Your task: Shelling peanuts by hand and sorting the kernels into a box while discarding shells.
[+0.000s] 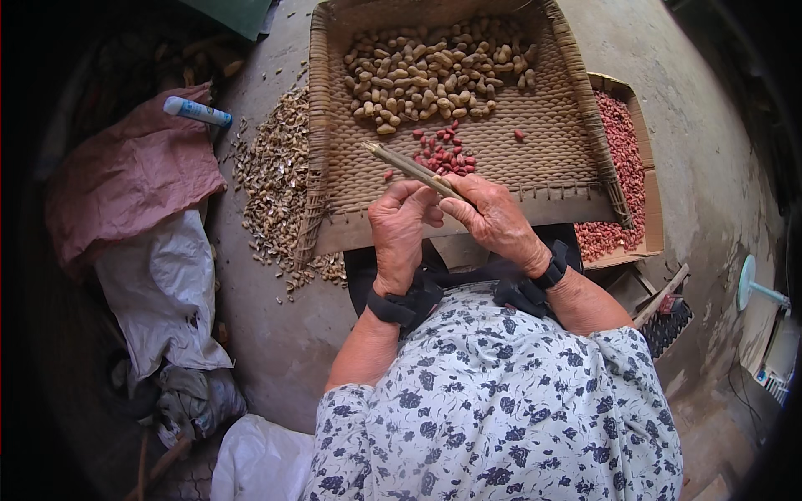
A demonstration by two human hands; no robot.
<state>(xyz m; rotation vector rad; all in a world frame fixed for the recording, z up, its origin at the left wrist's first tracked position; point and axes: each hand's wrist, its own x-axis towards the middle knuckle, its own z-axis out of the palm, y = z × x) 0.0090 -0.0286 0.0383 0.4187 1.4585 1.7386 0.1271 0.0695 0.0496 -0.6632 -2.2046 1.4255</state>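
My right hand [498,222] is wrapped around a split wooden stick [404,165], its far end pointing up and left over the basket. My left hand [398,227] is closed just below the stick, thumb and fingers pinched together; whatever they may hold is hidden. Both hands are above the near edge of a shallow woven basket [543,142]. A heap of unshelled peanuts [434,71] lies at the basket's far side. Between that heap and my hands are loose red peanut kernels [443,152], with one apart to the right.
Broken peanut shells [280,167] are piled on the floor left of the basket. At its right stands a cardboard box [652,209] of red kernels [616,175]. Further left are a pink sack [138,167], a blue-and-white tube [197,111] and a white sack [167,292].
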